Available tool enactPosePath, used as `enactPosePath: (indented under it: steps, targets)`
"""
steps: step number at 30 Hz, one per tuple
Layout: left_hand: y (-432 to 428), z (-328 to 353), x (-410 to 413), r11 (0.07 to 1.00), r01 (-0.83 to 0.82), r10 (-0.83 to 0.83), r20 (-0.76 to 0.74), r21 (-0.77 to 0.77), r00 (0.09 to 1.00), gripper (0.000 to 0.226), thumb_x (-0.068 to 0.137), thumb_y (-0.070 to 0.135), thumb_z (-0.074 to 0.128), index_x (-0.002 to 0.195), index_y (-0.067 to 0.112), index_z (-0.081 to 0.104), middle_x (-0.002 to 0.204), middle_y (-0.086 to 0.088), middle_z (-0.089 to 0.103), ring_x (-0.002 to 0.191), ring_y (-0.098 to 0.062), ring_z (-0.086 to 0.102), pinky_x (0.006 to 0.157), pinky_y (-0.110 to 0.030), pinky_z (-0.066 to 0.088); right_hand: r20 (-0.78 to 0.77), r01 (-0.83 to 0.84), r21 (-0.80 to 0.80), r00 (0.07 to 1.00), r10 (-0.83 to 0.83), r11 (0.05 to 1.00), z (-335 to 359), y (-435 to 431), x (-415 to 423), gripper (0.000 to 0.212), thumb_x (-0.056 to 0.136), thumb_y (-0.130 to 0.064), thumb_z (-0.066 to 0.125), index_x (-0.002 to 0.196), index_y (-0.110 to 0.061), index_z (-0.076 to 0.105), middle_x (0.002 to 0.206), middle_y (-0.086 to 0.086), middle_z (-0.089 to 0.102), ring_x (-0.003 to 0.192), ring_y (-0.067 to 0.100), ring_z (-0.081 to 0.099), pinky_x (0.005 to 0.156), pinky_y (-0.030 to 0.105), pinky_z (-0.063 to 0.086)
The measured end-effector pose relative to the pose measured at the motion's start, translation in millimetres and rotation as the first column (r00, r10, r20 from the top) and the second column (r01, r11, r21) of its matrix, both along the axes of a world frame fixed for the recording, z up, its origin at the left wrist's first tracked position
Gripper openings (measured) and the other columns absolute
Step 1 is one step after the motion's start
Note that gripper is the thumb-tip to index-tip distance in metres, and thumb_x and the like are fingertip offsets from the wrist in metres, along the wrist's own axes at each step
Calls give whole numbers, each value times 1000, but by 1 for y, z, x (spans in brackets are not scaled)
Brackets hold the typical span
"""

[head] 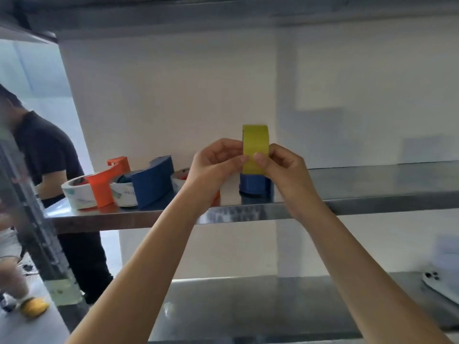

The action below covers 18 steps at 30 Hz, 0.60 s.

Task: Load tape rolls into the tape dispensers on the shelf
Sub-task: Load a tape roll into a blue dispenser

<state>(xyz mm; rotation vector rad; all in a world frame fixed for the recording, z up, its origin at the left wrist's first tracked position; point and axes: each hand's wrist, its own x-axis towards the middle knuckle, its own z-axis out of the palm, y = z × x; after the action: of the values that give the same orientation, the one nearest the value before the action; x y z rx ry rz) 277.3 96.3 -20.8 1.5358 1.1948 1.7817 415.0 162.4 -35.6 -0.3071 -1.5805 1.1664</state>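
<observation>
1. A steel shelf unit fills the frame. Its middle shelf (360,202) carries the tape dispensers in front of a white wall, and a lower shelf (248,306) sits nearer the camera.
2. A bystander in a dark shirt (44,150) stands at the far left, beyond the shelf's post.
3. The left hand (213,162) and right hand (283,167) are raised over the middle shelf. Each pinches the yellow tape roll (255,142) from its own side, with both thumbs pressed on the roll's near face.
4. The large blue dispenser (154,182) stands left of the hands, holding a white printed roll (123,193).
5. The orange dispenser (106,182), furthest left and just beside the blue one, holds another white roll (77,194).
6. The yellow tape roll stands upright and edge-on, directly above the small blue dispenser (254,186) near the shelf's front edge. Whether it is seated in that dispenser cannot be told.
7. A third roll (180,178) shows partly behind the left wrist, and its holder is mostly hidden.
8. A white phone (439,284) lies lens-side up at the right end of the lower shelf.
</observation>
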Motion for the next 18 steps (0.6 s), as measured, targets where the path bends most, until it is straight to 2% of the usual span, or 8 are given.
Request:
enactPosePath:
  steps: [5,12,18]
  targets:
    - [-5,-3,-10,998,68,-68,5,-17,998,23,84,3,66,106,0,64,102,-16,71,92,-21,68,80,-26,54,7,49,11,999,-50,999,-2,-15,-4,10,84,-5,67,82,-14,66,77,-8,71,76,6,67,72,17,51]
    - [-2,-2,-24,992,126,-126,64,-2,990,25,77,10,72,101,5,67,103,-18,71,99,-31,67,91,-40,52,36,89,40,995,-91,995,1,-14,-16,9,84,-7,68,79,-15,66,78,-4,71,78,8,66,73,19,52]
    - [15,-2,-24,984,177,-176,60,-1,982,20,73,13,71,93,13,70,97,-13,72,96,-29,66,95,-46,51,47,142,36,988,-144,989,-2,-2,-13,6,84,-10,68,80,-13,65,83,5,70,83,16,66,84,35,54]
